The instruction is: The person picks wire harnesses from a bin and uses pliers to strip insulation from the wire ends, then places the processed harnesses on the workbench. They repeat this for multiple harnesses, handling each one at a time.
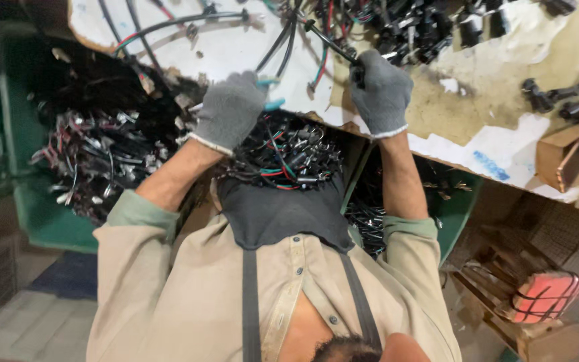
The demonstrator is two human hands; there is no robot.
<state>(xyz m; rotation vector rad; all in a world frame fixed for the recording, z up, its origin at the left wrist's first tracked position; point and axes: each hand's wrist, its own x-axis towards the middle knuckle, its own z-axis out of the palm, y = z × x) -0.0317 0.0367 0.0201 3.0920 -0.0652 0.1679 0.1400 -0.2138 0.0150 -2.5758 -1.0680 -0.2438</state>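
I observe both hands in grey knit gloves working at the edge of the table (504, 114), whose worn top is patched white and brown. My left hand (229, 110) is closed around a teal-handled tool (273, 100), of which only the handle tips show past the glove. My right hand (382, 90) is clamped on a black cable (326, 40) that runs up and left across the table into a bundle of black, red and green wires (289, 33). A heap of finished cable pieces (283, 157) lies just below the table edge, between my forearms. Loose black connectors (561, 97) sit on the table, well to the right.
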